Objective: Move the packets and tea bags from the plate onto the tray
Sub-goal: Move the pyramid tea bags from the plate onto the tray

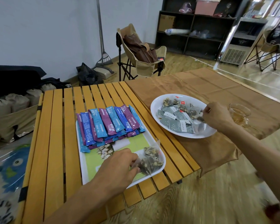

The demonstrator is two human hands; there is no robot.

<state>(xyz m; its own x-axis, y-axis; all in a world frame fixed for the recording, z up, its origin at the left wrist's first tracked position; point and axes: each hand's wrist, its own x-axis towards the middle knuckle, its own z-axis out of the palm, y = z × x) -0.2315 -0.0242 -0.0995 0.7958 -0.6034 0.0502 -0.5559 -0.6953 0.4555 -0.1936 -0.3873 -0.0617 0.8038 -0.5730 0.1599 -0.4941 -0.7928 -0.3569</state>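
Fingers (206,110) of the right hand (216,117) pinch a tea bag (201,118) over the plate (153,110) (left fingers (134,165) grip another on the tray (83,172)).

- The left hand (119,165) covers the near-left part of the tea bags (149,160) on the tray (87,175).
- The right hand (216,116) hides the plate (155,109) rim at 3 o'clock.
- Print on the packets (110,123) is too small to read.

worktop (58,143): slatted yellow wood
left side: white tray (85,175)
right side: brown cloth (208,143), with the white plate (155,102) and glass cup (239,113) on it
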